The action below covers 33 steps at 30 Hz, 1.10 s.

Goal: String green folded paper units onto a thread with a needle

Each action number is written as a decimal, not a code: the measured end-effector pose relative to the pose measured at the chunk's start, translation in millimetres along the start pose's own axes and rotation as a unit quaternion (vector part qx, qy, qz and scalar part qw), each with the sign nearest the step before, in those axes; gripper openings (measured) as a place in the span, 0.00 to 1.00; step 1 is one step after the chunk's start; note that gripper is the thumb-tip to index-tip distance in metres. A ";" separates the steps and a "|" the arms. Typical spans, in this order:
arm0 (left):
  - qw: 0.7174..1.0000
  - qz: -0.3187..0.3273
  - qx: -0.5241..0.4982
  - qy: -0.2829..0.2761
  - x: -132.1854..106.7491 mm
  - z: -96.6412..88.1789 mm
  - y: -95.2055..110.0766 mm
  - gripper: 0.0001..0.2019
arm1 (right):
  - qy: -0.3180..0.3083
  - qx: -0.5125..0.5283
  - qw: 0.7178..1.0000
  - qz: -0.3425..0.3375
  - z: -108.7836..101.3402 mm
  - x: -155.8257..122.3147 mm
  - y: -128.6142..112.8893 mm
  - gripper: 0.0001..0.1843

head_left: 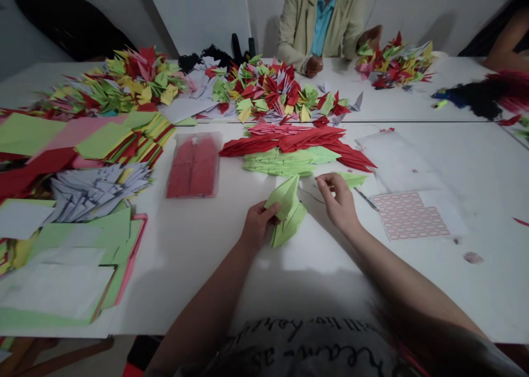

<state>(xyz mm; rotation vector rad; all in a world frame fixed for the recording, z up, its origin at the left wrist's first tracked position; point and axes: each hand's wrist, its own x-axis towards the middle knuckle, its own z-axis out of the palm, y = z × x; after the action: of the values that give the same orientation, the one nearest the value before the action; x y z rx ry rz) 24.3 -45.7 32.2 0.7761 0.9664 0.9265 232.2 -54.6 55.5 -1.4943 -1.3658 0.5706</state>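
Note:
My left hand [259, 222] is closed on folded light green paper pieces [285, 200], pointed at the top and bottom, held just above the table. To their right, my right hand [336, 198] is raised with thumb and forefinger pinched together; what is between the fingertips is too small to make out. A thin dark thread [311, 195] curves between the green paper and my right hand. Directly beyond my hands lies a row of folded green papers [281, 162], with folded red papers [289, 143] behind it. Another green folded piece [353, 179] rests beside my right hand.
Paper sheets [58, 283] and grey folded papers [99, 189] cover the left side. A red packet [193, 166] lies nearer the middle. Colourful folded-paper heaps [268, 87] line the back, where another person [318, 30] sits. A pen [367, 198] and a label sheet [411, 216] lie right.

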 end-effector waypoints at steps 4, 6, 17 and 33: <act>0.996 0.041 0.053 0.051 -1.3 1.9 -0.4 0.17 | -0.166 0.057 0.984 0.040 7.0 -10.6 -9.0 0.17; 0.991 0.063 0.100 0.063 -2.8 2.3 -2.1 0.17 | -0.229 0.121 0.963 0.080 12.3 -14.7 -7.8 0.17; 0.975 0.088 0.204 0.006 -7.2 2.5 -2.8 0.15 | -0.231 0.217 0.940 0.125 24.1 -21.3 3.3 0.16; 0.956 0.056 0.262 -0.122 -7.8 -2.2 -0.6 0.19 | -0.195 0.251 0.938 0.138 14.7 -14.5 -6.9 0.15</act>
<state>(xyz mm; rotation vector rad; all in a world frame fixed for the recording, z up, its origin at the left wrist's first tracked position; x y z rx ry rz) 20.4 -52.7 33.5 1.3736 0.9639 0.6510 212.8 -63.9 51.9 -1.1866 -1.1738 1.3462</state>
